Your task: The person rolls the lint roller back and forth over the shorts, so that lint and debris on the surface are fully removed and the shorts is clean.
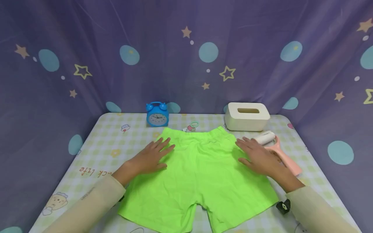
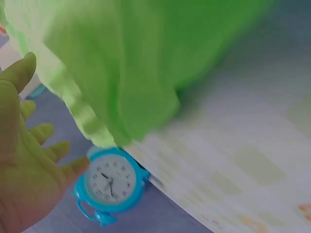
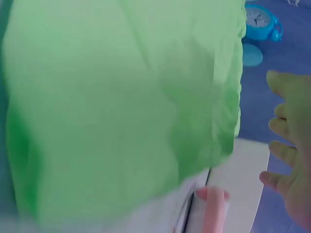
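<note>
Bright green shorts (image 1: 198,168) lie spread out on the table, the elastic waistband toward the back and both legs toward the front. Over the upper left side of the shorts, my left hand (image 1: 151,157) is held flat with its fingers spread. My right hand (image 1: 257,157) mirrors it at the upper right side, fingers extended. Neither hand grips anything. Whether the palms touch the cloth or hover just above it, I cannot tell. Both wrist views show extended fingers beside the green cloth (image 2: 121,63).
A blue alarm clock (image 1: 157,116) stands at the back left, with a small green ring (image 1: 194,124) to its right. At the back right is a white tissue box (image 1: 247,117). A lint roller with a pink handle (image 1: 288,160) lies by my right hand. A patterned tablecloth (image 1: 99,145) covers the table.
</note>
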A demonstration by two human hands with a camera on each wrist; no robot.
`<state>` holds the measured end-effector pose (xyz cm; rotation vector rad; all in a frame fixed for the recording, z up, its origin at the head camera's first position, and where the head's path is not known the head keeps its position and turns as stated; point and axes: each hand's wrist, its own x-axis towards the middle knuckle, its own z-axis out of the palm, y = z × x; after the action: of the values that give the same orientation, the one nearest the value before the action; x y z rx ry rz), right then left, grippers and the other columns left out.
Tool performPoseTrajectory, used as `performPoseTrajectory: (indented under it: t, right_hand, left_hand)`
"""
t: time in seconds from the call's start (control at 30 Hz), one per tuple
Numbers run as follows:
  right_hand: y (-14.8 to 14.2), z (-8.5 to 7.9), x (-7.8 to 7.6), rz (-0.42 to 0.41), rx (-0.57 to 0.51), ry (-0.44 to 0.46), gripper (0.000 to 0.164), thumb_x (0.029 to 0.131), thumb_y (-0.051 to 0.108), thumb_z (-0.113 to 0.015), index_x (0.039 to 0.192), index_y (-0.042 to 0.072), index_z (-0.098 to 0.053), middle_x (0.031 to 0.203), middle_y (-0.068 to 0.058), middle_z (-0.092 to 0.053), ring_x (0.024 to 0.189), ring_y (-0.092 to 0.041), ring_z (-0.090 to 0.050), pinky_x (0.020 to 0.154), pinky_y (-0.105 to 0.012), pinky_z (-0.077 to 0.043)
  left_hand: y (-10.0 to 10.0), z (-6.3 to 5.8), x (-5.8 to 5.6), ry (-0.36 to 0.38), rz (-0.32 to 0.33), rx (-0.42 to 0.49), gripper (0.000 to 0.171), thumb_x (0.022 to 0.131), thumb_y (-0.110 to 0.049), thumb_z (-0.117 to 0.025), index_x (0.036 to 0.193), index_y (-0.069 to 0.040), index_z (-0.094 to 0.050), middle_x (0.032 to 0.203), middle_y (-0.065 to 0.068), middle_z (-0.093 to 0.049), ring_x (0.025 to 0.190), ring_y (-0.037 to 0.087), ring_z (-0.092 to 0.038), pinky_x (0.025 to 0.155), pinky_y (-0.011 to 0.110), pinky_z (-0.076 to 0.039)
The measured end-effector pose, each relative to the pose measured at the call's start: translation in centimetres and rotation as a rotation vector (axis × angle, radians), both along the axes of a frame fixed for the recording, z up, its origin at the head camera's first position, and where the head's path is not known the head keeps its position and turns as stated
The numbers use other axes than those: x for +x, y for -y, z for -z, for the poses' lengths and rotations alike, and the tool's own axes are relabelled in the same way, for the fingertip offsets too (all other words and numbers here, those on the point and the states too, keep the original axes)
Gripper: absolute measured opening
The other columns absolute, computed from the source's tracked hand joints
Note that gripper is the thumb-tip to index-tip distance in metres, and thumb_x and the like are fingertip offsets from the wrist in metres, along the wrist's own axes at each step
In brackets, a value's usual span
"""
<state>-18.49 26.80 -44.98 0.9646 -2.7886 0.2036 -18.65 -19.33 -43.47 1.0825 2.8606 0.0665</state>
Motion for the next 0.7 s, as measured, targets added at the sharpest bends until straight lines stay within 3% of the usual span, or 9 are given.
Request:
performPoseTrajectory:
  t: [0.13, 0.23, 0.4, 0.53, 0.7]
  right_hand:
    - [-1.8, -0.8, -0.4, 0.066, -0.057, -0.041, 0.054, 0.092, 0.022, -0.076, 0.140, 0.006, -0.060, 0.138, -0.016, -0.064, 0.128, -0.036, -0.058, 0.106, -0.072, -0.032]
    - [-3.4, -1.3, -0.6, 0.135, -0.119, -0.011, 0.044, 0.094, 0.019, -0.073, 0.135, 0.007, -0.064, 0.131, -0.016, -0.067, 0.122, -0.037, -0.060, 0.102, -0.076, -0.030]
    - [-6.2, -1.8, -0.8, 0.249, -0.171, 0.091, 0.048, 0.098, 0.022, -0.067, 0.139, -0.003, -0.057, 0.134, -0.027, -0.062, 0.124, -0.048, -0.055, 0.099, -0.065, -0.044]
    - [-8.2, -1.4, -1.0, 0.318, -0.178, 0.139, 0.054, 0.099, 0.020, -0.064, 0.142, -0.008, -0.051, 0.135, -0.032, -0.056, 0.123, -0.050, -0.052, 0.097, -0.066, -0.044]
    - [-9.8, -0.2, -0.9, 0.346, -0.220, 0.105, 0.051, 0.099, 0.015, -0.062, 0.139, -0.015, -0.051, 0.120, -0.035, -0.059, 0.109, -0.047, -0.057, 0.085, -0.062, -0.049]
  left_hand:
    - [1.8, 0.0, -0.4, -0.028, 0.042, 0.019, 0.070, 0.096, -0.030, -0.072, 0.156, -0.010, -0.042, 0.162, 0.022, -0.037, 0.147, 0.045, -0.038, 0.114, 0.057, -0.041]
    - [3.1, 0.0, -0.6, 0.016, 0.026, 0.033, 0.062, 0.098, -0.026, -0.069, 0.154, -0.010, -0.046, 0.159, 0.019, -0.041, 0.146, 0.042, -0.040, 0.112, 0.056, -0.043]
    - [4.9, 0.0, -0.6, 0.116, -0.042, 0.073, 0.052, 0.102, -0.022, -0.062, 0.151, -0.011, -0.049, 0.158, 0.017, -0.043, 0.146, 0.040, -0.040, 0.111, 0.056, -0.044]
    - [5.8, 0.4, -0.7, 0.197, -0.092, 0.091, 0.050, 0.103, -0.022, -0.060, 0.151, -0.012, -0.050, 0.159, 0.016, -0.042, 0.146, 0.040, -0.040, 0.112, 0.057, -0.042]
    - [6.7, 1.1, -0.7, 0.227, -0.105, 0.094, 0.048, 0.103, -0.020, -0.060, 0.150, -0.010, -0.052, 0.159, 0.017, -0.043, 0.145, 0.041, -0.042, 0.114, 0.057, -0.040]
